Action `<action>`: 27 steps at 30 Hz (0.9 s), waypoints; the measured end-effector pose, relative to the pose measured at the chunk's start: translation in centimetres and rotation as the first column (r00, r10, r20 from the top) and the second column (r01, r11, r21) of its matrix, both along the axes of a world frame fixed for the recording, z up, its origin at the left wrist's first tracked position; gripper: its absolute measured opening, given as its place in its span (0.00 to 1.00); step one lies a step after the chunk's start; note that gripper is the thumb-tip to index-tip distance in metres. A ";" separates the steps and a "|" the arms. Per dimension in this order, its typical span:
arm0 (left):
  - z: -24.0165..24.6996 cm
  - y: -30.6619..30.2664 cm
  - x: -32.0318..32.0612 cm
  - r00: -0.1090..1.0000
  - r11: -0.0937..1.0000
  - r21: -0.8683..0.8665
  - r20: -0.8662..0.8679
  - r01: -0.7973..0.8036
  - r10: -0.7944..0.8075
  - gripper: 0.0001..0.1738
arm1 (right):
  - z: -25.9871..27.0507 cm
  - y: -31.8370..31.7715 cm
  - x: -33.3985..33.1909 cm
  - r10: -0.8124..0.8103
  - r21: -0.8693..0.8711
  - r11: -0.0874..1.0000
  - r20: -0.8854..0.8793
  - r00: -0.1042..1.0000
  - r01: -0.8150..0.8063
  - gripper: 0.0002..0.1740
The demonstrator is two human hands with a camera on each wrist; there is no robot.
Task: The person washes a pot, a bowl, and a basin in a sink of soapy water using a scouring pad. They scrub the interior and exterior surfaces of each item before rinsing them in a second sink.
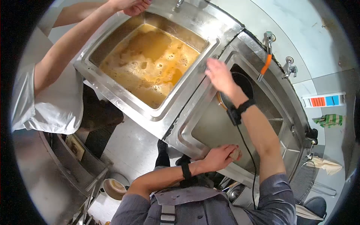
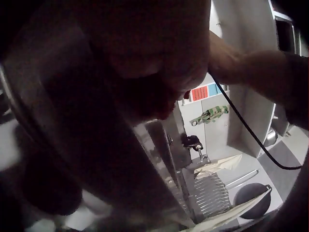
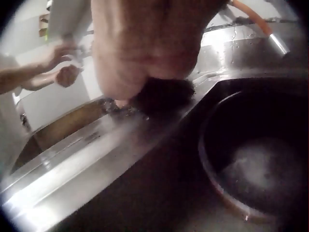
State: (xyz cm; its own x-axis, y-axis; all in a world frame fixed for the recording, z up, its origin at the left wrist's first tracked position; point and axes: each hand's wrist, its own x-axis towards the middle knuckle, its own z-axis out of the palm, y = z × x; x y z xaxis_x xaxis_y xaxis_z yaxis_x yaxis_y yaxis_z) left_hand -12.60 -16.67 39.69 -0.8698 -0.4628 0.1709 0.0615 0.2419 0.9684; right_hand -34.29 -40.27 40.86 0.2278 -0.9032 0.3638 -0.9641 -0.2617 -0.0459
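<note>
At the near edge of the right-hand sink [image 1: 200, 152], the left hand [image 1: 220, 157] grips a small tan sponge-like piece [image 1: 235, 153]. In the left wrist view the left hand [image 2: 159, 43] is dark and what it holds is unclear. The right hand [image 1: 221, 77] is over the metal divider between two sinks, its fingers loosely extended. The right wrist view shows the back of the right hand [image 3: 145, 48] close to that divider [image 3: 91, 150], with deep shadow under the palm. A dark round pan [image 3: 256, 169] lies in the sink beside it, partly behind the right forearm in the head view.
The left-hand sink holds cloudy orange-brown liquid [image 1: 150, 62]. Another person's arms [image 1: 71, 48] reach over its far left corner. An orange-sleeved faucet [image 1: 266, 63] overhangs the right sink. A black cable [image 1: 249, 150] hangs from the right wrist. A pot [image 1: 114, 187] stands lower left.
</note>
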 end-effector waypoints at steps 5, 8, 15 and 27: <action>-0.8 0.7 -0.8 0.983 0.987 -0.149 0.179 0.062 -0.035 0.27 | 3.5 9.0 10.2 0.261 0.212 0.939 0.077 0.962 -0.272 0.20; -2.2 1.2 -1.1 0.998 0.919 -0.390 -0.021 0.048 -0.061 0.23 | 5.3 12.5 14.3 0.236 0.290 0.905 0.265 0.935 -0.311 0.21; -0.1 1.2 -0.3 0.999 0.991 -0.132 -0.021 0.030 -0.033 0.19 | 8.9 21.9 5.4 -0.040 0.579 0.815 0.038 0.998 0.011 0.19; 3.9 -1.5 -1.8 0.994 0.402 0.910 -0.086 0.103 -0.060 0.16 | 10.5 49.8 2.3 -0.924 0.658 0.381 0.290 0.249 0.649 0.31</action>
